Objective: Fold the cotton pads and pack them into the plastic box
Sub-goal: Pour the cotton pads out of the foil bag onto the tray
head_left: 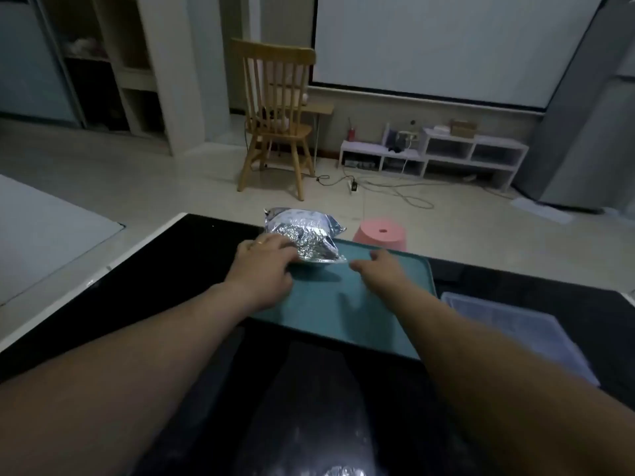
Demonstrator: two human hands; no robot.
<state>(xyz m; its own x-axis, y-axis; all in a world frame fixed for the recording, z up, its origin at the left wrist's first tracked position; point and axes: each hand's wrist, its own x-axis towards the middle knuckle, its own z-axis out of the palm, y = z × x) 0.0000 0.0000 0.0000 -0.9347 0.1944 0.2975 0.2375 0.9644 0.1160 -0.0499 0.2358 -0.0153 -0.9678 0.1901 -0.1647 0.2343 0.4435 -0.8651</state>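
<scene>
A crinkled silver foil bag (304,231) lies at the far edge of the black table, partly over the far rim of a teal tray (343,304). My left hand (264,269) holds the bag's near left side, fingers curled over it. My right hand (381,269) reaches toward the bag's near right corner, fingers loosely bent; whether it touches the bag is unclear. A clear plastic box (515,328) with a ribbed bottom sits on the table right of the tray. No loose cotton pads are visible.
The black table (192,269) has a white edge on the left. Beyond it on the floor stand a pink stool (381,233), a wooden chair (275,121), a low white shelf (436,156) and cables.
</scene>
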